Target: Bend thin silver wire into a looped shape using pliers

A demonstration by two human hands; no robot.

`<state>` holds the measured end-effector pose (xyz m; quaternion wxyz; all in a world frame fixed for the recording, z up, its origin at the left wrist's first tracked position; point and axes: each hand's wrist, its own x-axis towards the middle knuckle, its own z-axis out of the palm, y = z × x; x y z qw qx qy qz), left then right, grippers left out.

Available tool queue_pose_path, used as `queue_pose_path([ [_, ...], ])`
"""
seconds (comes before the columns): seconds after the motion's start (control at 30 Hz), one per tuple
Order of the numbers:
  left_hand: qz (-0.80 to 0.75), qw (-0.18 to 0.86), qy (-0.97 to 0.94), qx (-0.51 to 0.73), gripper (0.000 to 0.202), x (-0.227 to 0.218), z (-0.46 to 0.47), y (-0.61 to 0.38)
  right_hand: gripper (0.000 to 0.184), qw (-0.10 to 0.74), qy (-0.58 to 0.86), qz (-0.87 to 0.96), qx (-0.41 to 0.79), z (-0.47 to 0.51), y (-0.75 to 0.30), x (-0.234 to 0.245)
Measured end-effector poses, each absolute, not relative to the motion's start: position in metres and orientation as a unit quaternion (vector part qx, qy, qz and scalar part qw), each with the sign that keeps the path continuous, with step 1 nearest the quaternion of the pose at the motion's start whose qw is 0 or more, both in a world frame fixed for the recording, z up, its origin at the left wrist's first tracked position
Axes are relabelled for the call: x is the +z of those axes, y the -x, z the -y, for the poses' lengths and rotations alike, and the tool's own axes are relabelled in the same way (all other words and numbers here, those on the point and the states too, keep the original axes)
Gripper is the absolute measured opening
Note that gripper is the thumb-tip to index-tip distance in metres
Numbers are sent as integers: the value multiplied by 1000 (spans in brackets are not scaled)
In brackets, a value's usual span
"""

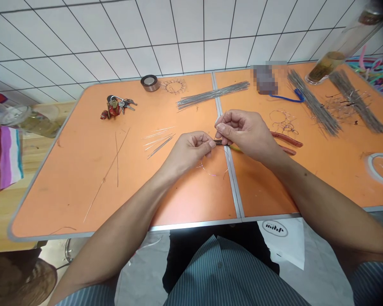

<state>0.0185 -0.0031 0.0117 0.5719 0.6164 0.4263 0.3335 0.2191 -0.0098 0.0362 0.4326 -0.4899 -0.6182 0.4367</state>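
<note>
Over the middle seam of the orange table [83,187], my left hand [191,151] and my right hand [242,131] meet, both with fingers pinched closed. Between them they hold a small dark piece [218,142] with thin wire; a fine wire strand [210,172] trails down from my left hand onto the table. Red-handled pliers [287,140] lie just right of my right hand. A few short cut wires [159,140] lie fanned out left of my left hand.
A bundle of straight wires [210,95] lies at the back middle, with more bundles [312,104] at the right. A key bunch [116,106], a tape roll [149,82], a small wire ring [174,86], tangled wire [282,121] and a glass bottle [341,46] stand about.
</note>
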Motion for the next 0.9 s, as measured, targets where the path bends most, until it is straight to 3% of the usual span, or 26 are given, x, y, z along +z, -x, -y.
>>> queue_pose_path([
  [0.1, -430, 570, -609, 346, 32, 11, 0, -17, 17, 462, 507, 628, 367, 9, -225, 36],
  [0.2, -431, 568, -611, 344, 31, 9, -2, -15, 7, 484, 526, 665, 218, 8, -233, 33],
  [0.43, -440, 560, -621, 328, 26, 8, -2, -14, 29, 317, 450, 831, -78, 5, -242, 23],
  [0.7, -430, 565, -635, 306, 17, 12, 1, -16, 29, 244, 399, 873, -135, -2, -247, 22],
  [0.9, -426, 573, -638, 287, 16, 10, -1, -13, 32, 202, 383, 895, -107, -2, -248, 28],
])
